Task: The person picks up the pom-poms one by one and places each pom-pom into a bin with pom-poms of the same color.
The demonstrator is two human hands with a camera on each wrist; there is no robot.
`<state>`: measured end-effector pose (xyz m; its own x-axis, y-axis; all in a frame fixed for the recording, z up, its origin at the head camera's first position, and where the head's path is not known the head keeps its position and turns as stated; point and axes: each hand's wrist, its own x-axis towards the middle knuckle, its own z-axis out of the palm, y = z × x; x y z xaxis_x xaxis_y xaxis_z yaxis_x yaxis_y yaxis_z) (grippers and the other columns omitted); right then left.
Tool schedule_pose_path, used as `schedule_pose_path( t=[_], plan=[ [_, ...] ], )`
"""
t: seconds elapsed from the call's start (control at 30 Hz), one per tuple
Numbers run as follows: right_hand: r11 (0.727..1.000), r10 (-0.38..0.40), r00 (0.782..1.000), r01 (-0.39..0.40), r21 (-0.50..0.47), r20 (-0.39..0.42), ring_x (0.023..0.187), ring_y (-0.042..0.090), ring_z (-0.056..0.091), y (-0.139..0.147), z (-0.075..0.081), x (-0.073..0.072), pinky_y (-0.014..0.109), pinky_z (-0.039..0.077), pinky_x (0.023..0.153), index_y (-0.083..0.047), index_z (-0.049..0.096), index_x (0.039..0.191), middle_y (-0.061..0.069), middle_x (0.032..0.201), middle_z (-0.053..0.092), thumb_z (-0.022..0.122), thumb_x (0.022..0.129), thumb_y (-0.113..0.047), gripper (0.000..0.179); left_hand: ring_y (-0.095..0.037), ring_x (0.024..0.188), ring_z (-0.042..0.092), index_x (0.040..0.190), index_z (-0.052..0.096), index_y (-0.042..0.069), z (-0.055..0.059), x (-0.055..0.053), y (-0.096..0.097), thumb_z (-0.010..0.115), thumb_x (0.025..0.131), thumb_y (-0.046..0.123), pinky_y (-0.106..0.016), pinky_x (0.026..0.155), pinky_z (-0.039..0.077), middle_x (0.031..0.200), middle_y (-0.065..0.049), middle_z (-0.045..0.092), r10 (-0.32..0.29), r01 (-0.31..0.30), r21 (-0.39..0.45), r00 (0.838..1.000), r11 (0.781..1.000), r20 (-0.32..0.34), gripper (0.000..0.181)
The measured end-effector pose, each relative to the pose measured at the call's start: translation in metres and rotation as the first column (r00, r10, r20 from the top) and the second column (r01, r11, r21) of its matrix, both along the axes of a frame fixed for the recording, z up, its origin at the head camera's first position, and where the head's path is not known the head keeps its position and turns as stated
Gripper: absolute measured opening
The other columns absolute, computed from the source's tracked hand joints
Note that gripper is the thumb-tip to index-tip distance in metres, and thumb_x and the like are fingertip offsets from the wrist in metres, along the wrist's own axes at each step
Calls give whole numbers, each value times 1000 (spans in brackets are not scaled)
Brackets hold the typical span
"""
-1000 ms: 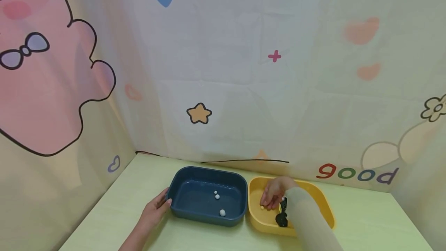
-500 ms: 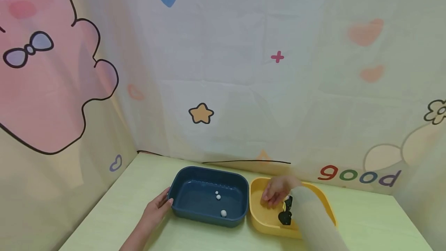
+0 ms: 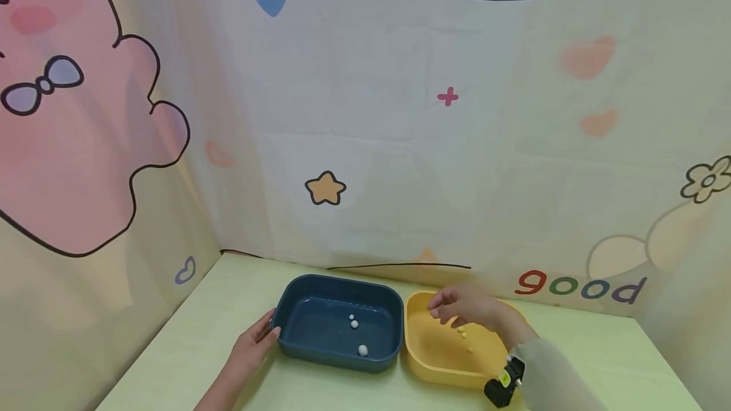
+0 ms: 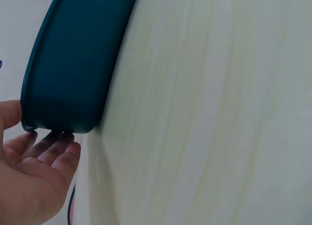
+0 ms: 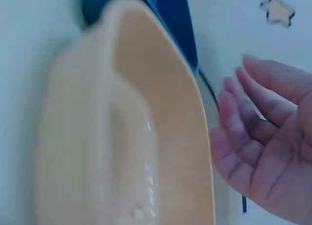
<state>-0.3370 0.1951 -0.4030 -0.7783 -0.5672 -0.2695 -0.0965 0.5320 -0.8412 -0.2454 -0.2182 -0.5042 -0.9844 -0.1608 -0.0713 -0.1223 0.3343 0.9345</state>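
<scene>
My left hand (image 3: 248, 349) holds the left end of a dark blue plastic bin (image 3: 320, 359). In the left wrist view its thumb is at the rim and its fingertips touch the bin's outer wall (image 4: 73, 64). Several white balls (image 3: 363, 351) of different sizes lie in that bin. Over the back of a yellow bin (image 3: 445, 377) is my right hand (image 3: 469, 307), its fingers loosely bent. The right wrist view shows nothing between that hand's thumb and fingers (image 5: 234, 112). Several small yellow balls (image 3: 463, 335) lie on the yellow bin's floor.
The two bins stand side by side on a pale green table (image 3: 188, 347). Directly behind them hangs a printed cloth backdrop (image 3: 365, 208), which also closes off the sides. A black device (image 3: 505, 380) is strapped to my right wrist.
My right hand has risen from the yellow bin's floor, and its forearm has swung right, uncovering small yellow balls. The left hand keeps its place on the blue bin.
</scene>
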Motion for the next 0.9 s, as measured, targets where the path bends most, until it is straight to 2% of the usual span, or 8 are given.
schedule_pose_path(
  t=[0.13,0.3,0.5,0.73,0.8,0.9],
  plan=[
    [993,-43,999,40,-109,-22,90,13,60,-3,-4,26,29,54,80,7,62,119,-6,96,67,63,101,-18,31,-50,145,41,156,35,-5,-1,1,0,52,107,14,-54,112,49,154,-35,40,0,0,16,1000,1000,1,55],
    [976,-95,995,92,-197,-4,90,13,61,-11,-11,56,26,56,80,12,59,121,-3,97,68,63,101,-17,36,-51,145,41,156,34,-5,-3,1,0,51,107,16,-54,111,49,154,-36,39,-4,4,27,1000,1000,13,56],
    [960,-42,997,57,-275,62,84,9,60,-22,-21,80,21,56,79,17,55,122,-6,93,65,62,100,-15,39,-51,145,41,156,33,-6,-3,1,-1,52,108,18,-54,111,49,155,-36,38,-14,14,11,1000,1000,7,57],
    [958,9,986,39,-285,164,86,12,58,-42,-47,102,20,54,77,15,55,125,-4,95,64,62,98,-11,38,-52,144,42,156,31,-7,-1,1,-1,51,108,18,-55,109,51,154,-38,38,-24,24,5,1000,1000,2,57],
    [962,28,984,22,-271,178,86,12,59,-46,-60,104,19,54,77,9,59,125,-2,98,66,64,99,-13,35,-51,145,42,156,32,-6,-1,1,0,51,108,17,-54,110,50,155,-37,38,-21,21,8,1000,1000,7,57],
    [975,20,977,28,-222,210,87,11,60,-53,-70,107,19,54,78,-1,64,125,0,106,67,70,97,-19,34,-51,145,41,156,32,-6,0,1,0,52,108,18,-54,111,50,155,-36,38,-18,18,7,1000,1000,11,57]
  ],
)
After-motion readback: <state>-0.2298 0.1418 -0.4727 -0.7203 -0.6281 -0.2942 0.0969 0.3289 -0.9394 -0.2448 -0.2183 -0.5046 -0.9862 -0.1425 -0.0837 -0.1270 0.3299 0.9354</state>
